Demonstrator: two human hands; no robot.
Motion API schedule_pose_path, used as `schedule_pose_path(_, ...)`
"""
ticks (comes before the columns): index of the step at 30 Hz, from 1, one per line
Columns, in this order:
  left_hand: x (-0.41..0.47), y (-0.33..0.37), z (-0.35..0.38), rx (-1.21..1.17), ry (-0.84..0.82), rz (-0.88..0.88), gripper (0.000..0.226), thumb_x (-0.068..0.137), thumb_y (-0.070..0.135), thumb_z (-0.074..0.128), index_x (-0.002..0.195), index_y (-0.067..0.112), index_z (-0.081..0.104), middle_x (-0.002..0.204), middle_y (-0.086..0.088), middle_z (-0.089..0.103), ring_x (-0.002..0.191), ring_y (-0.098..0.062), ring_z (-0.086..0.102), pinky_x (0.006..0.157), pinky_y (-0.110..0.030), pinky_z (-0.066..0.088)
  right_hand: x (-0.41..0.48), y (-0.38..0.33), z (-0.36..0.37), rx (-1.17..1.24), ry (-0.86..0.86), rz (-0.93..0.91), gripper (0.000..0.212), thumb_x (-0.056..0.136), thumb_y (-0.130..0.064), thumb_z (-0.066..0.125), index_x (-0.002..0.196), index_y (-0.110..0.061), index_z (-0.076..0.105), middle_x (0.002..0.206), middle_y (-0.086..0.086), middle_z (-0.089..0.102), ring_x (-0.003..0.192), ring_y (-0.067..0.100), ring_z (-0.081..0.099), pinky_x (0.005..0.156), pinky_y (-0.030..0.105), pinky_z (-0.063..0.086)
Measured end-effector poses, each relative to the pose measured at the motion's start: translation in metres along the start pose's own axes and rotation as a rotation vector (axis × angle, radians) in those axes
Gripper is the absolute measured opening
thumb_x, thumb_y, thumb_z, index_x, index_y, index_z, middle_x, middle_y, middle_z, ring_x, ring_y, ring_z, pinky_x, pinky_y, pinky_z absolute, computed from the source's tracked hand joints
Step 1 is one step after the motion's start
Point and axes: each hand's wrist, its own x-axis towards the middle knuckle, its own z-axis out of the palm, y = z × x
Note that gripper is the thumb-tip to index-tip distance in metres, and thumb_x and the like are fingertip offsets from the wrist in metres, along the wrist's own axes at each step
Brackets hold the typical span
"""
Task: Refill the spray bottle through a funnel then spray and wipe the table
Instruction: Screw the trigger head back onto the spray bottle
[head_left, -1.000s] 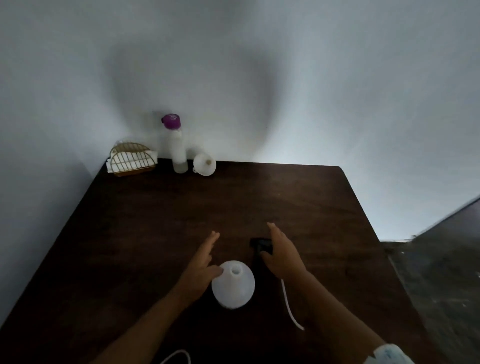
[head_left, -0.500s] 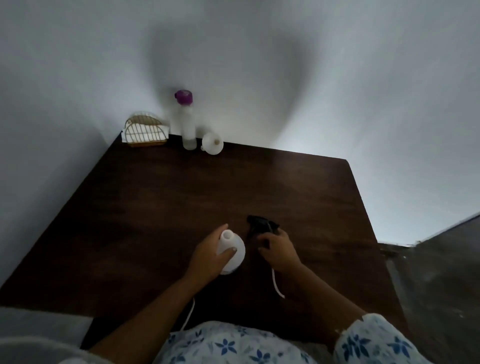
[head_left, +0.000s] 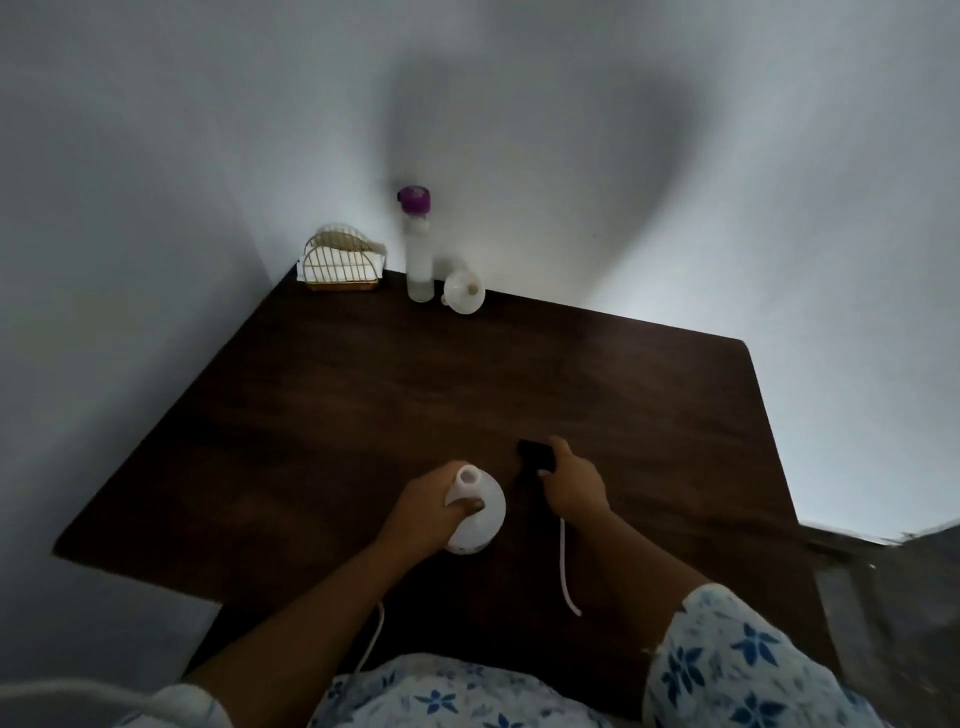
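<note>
We see a dark wooden bench (head_left: 519, 374) set into a corner of pale grey walls, dimly lit. Our left hand (head_left: 431, 512) wraps the neck of the white spray bottle (head_left: 480, 514), which stands upright near the bench's front edge, its open mouth pointing up. Just right of the bottle, our right hand (head_left: 574, 488) grips the black spray head (head_left: 535, 454), its white tube (head_left: 565, 571) trailing toward us. Far behind the bottle, at the wall, stand a purple-capped refill bottle (head_left: 418, 249), a white funnel (head_left: 464, 296) and a wire napkin holder (head_left: 340, 262).

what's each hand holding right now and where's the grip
Left hand grips the white spray bottle around its neck. Right hand holds the black sprayer head, its tube trailing.
</note>
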Motion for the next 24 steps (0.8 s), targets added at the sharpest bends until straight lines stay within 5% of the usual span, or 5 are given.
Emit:
schedule_pose_path(9, -0.001, 0.002, -0.001, 0.025, 0.004, -0.025, 0.037, 0.082, 0.020, 0.067, 0.117, 0.017, 0.056, 0.111, 0.003, 0.060, 0.105, -0.012, 0.056, 0.087, -0.022, 0.043, 0.026, -0.006, -0.003, 0.114, -0.049, 0.218, 0.032, 0.086, -0.017, 0.058, 0.114, -0.006, 0.049, 0.109, 0.013, 0.059, 0.093, 0.025, 0.060, 0.080, 0.037, 0.053)
schedule_pose_path(14, -0.001, 0.003, 0.001, 0.018, 0.031, -0.011, 0.037, 0.082, 0.017, 0.066, 0.117, 0.015, 0.056, 0.115, 0.000, 0.061, 0.107, -0.012, 0.055, 0.092, -0.024, 0.041, 0.034, -0.009, -0.012, 0.700, -0.002, 0.386, 0.038, 0.088, -0.012, 0.058, 0.125, -0.010, 0.050, 0.099, 0.009, 0.056, 0.082, 0.022, 0.059, 0.076, 0.036, 0.056)
schedule_pose_path(20, 0.001, 0.001, 0.003, 0.037, 0.023, -0.014, 0.040, 0.083, 0.018, 0.064, 0.121, 0.015, 0.054, 0.120, -0.001, 0.058, 0.112, -0.014, 0.052, 0.094, -0.024, 0.039, 0.030, -0.032, -0.059, 1.303, 0.220, 0.121, 0.042, 0.088, 0.004, 0.055, 0.125, -0.013, 0.048, 0.114, 0.016, 0.058, 0.084, 0.023, 0.060, 0.061, 0.030, 0.048)
schedule_pose_path(24, 0.002, 0.000, 0.003, 0.071, 0.003, -0.014, 0.039, 0.084, 0.021, 0.064, 0.121, 0.018, 0.053, 0.120, 0.001, 0.057, 0.112, -0.013, 0.051, 0.094, -0.024, 0.039, 0.012, -0.049, -0.098, 1.498, 0.242, -0.057, 0.043, 0.089, 0.008, 0.049, 0.126, -0.013, 0.047, 0.119, 0.013, 0.055, 0.101, 0.028, 0.060, 0.075, 0.035, 0.052)
